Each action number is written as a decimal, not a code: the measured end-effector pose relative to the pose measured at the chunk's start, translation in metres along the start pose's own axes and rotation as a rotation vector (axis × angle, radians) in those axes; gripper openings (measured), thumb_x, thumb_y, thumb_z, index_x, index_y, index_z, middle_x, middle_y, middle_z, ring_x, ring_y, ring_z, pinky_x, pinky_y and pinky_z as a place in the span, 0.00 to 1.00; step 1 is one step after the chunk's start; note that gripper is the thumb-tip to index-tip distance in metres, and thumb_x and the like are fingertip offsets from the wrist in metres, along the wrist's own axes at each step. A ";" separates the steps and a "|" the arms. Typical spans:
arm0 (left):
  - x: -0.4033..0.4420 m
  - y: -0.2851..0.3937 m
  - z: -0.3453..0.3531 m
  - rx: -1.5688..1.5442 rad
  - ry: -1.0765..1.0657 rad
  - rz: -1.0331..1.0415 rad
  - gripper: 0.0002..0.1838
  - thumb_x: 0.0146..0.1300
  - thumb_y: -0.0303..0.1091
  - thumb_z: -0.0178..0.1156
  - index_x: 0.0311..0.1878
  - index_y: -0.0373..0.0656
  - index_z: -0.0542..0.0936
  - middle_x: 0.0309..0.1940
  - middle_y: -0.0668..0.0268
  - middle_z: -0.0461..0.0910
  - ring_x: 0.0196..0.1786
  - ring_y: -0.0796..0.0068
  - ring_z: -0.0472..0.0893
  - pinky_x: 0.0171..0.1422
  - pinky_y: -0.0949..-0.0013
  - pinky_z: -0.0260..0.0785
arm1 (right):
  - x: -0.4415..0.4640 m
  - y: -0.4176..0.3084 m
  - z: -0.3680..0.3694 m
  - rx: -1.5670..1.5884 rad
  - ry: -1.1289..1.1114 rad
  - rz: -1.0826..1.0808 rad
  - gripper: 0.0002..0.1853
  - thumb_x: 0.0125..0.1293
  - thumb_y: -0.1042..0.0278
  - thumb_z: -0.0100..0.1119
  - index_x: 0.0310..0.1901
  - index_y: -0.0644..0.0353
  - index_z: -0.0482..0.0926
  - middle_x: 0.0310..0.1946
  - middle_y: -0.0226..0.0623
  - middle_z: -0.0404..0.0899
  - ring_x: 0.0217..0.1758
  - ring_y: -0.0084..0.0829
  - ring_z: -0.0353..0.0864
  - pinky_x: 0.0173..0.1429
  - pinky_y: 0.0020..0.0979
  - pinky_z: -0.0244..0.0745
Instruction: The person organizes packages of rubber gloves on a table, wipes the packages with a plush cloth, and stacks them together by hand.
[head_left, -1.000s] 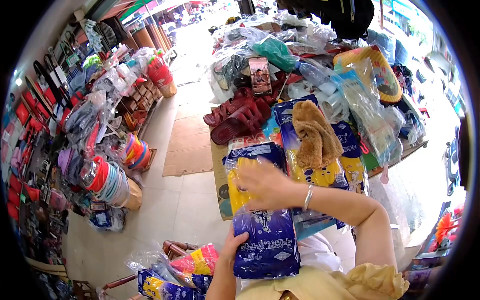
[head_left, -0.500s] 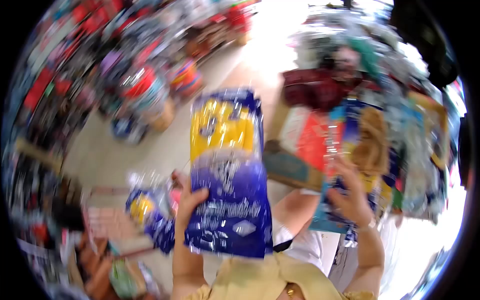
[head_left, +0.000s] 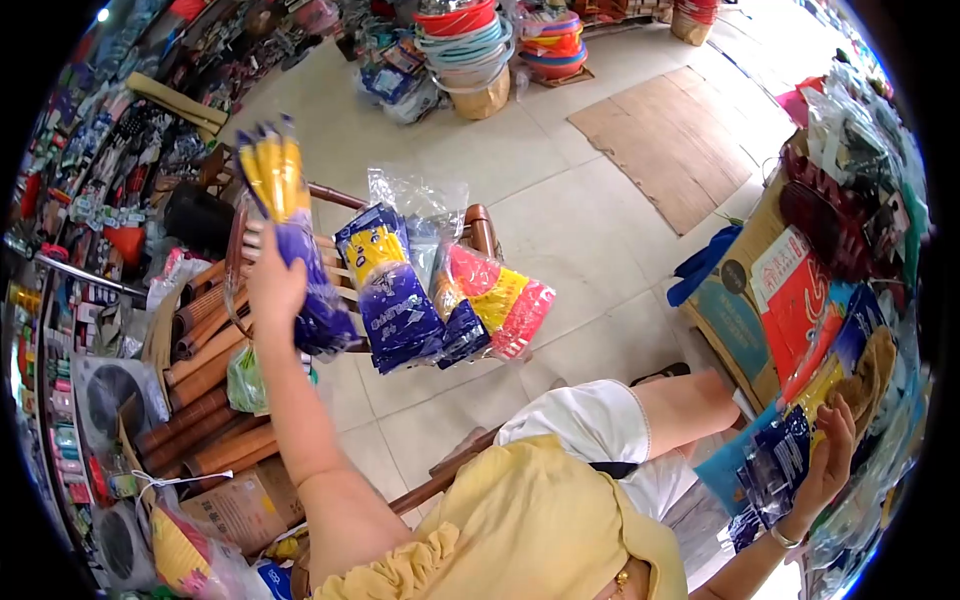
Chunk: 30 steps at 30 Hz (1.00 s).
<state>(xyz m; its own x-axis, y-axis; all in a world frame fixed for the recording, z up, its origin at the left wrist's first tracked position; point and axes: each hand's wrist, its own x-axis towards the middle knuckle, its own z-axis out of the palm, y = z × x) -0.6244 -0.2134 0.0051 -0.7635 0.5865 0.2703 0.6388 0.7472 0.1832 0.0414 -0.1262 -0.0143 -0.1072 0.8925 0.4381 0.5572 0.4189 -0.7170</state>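
The left hand is closed around a bundle of blue-and-yellow packets, its thumb lying across the front and its fingers wrapped at the far side. The bundle stands on a slant, yellow end up, above the near left part of a wooden chair. The right hand is partly open, fingers loosely bent and raised. It is just beside a brown furry cloth and some blue packets; whether it touches them, I cannot tell. It grips nothing that can be seen.

White writing runs over the blue part of a flat packet on the chair, too small to read. Large red characters stand on the white part of a red-and-white bag at the right. The carton beside it has a dark round mark on a teal side, and a brown box at the lower left has print that is too small to make out.

The left arm stretches out nearly straight, away from the body. The right forearm reaches out to the other side, a bracelet at the wrist. Between the arms, a pink-and-yellow packet lies beside the flat one on the chair.
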 end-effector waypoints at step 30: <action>-0.248 0.320 0.091 -1.297 -1.442 0.854 0.20 0.64 0.26 0.59 0.60 0.38 0.74 0.54 0.61 0.78 0.58 0.71 0.76 0.62 0.67 0.68 | 0.027 0.064 -0.048 -0.730 0.275 0.122 0.19 0.50 0.64 0.66 0.43 0.59 0.75 0.58 0.49 0.72 0.62 0.52 0.68 0.64 0.45 0.67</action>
<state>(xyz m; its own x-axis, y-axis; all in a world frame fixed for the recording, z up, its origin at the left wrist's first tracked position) -0.2388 -0.0915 -0.0891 0.5675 0.8234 -0.0022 -0.0152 0.0132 0.9998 0.1140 -0.0830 -0.0220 0.1440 0.8120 0.5656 0.9619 0.0194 -0.2728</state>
